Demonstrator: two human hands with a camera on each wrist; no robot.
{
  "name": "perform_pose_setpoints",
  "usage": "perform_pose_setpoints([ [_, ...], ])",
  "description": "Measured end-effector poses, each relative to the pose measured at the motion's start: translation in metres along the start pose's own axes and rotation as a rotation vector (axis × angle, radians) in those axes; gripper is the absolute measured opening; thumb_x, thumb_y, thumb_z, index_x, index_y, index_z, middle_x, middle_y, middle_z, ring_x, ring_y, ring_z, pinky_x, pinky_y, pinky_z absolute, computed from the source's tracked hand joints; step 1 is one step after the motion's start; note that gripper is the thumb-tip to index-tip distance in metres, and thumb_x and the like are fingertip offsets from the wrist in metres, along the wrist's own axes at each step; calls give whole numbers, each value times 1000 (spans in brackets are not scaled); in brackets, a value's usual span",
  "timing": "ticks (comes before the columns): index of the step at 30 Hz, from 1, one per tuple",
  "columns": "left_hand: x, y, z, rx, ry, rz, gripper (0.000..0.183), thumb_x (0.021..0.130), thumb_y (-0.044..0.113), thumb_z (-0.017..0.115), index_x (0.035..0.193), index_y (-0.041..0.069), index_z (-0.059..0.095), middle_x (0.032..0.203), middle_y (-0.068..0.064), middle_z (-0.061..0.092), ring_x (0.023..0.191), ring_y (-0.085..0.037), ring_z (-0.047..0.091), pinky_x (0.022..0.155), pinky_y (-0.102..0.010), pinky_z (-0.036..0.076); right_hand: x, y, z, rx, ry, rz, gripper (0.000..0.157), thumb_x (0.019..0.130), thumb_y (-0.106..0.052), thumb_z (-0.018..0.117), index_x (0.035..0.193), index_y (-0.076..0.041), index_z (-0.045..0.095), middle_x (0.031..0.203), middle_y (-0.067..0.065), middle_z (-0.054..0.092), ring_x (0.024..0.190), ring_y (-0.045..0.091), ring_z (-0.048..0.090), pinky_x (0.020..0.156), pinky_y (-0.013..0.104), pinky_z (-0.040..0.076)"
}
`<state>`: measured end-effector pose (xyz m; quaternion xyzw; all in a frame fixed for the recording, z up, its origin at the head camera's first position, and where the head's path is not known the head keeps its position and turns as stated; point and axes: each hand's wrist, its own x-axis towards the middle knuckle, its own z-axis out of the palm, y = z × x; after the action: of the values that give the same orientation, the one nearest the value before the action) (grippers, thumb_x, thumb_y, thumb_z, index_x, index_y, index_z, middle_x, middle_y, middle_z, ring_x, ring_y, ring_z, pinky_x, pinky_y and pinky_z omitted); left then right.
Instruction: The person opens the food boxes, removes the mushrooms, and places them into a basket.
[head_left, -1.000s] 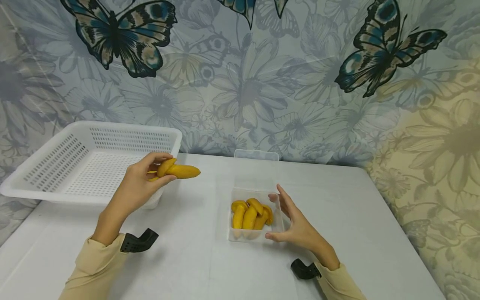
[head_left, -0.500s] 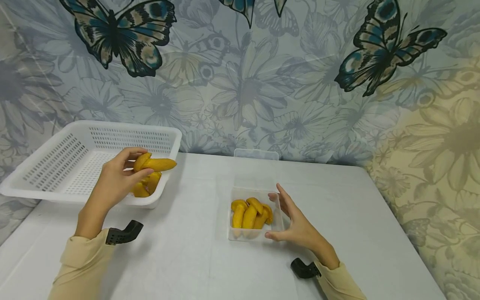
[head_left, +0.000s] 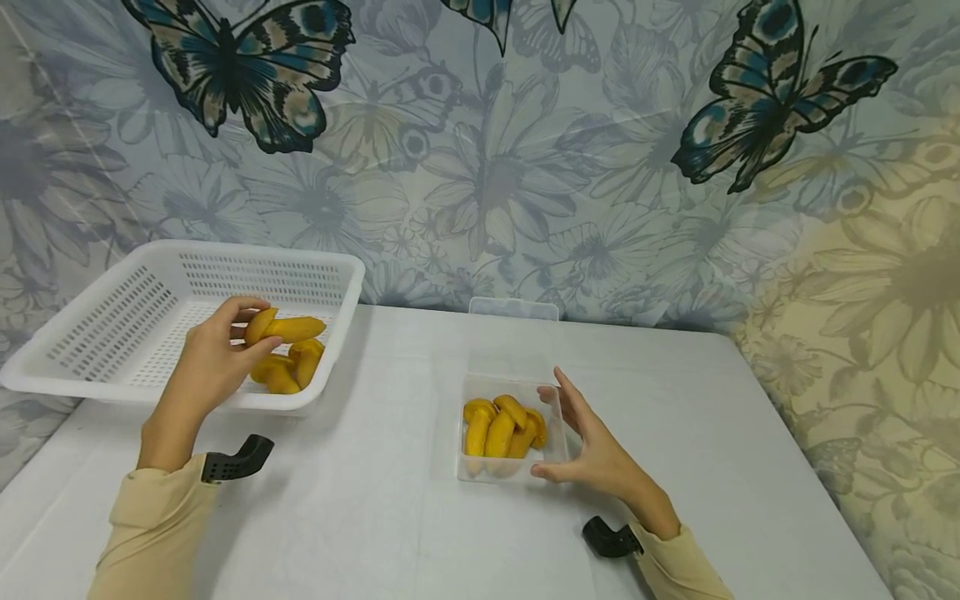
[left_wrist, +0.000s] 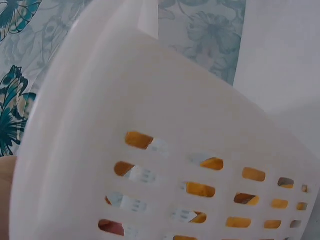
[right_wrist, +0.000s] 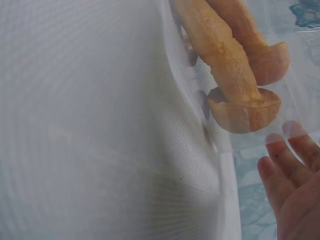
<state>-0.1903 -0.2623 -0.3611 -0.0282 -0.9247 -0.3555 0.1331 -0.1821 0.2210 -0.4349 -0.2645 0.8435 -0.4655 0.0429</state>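
Note:
My left hand (head_left: 213, 354) holds a yellow mushroom (head_left: 294, 328) by its cap end, over the right part of the white slotted basket (head_left: 135, 387). Below it, more yellow mushrooms (head_left: 306, 360) lie in the basket's near right corner. The left wrist view shows mushrooms (left_wrist: 200, 189) only through the slots of the basket wall; the hand is mostly hidden there. My right hand (head_left: 600, 454) rests at the right side of a clear plastic box (head_left: 474, 472), fingers extended and thumb by its near corner. Several mushrooms (head_left: 498, 435) lie in the box, seen through its wall in the right wrist view.
The box's clear lid (head_left: 513, 310) stands open at the back, near the wall. A white cloth covers the table (head_left: 375, 517). Behind it hangs a floral backdrop (head_left: 495, 183) with butterflies. Black wrist mounts (head_left: 238, 458) sit on both sleeves.
My left hand has moved left with its mushroom, from beside the basket's right rim to over its inside, uncovering the mushrooms lying there. My right hand and the box stay put.

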Motion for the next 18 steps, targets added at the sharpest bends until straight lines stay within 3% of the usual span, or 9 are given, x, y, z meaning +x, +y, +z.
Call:
perform_pose_setpoints([
  [9,0,-15,-8,68,-14,-29,48,94,6,66,136,-2,45,133,-36,50,111,-55,56,88,-64,51,-1,0,1,-5,0,6,126,70,-18,90,161,-22,2,154,19,39,147,47,25,113,61,25],
  [18,2,-17,-3,137,-13,-79,48,93,3,66,135,-1,45,130,-36,51,105,-52,56,79,-59,51,0,1,0,-10,3,3,127,70,-17,90,161,-19,2,154,19,38,146,46,28,113,61,26],
])
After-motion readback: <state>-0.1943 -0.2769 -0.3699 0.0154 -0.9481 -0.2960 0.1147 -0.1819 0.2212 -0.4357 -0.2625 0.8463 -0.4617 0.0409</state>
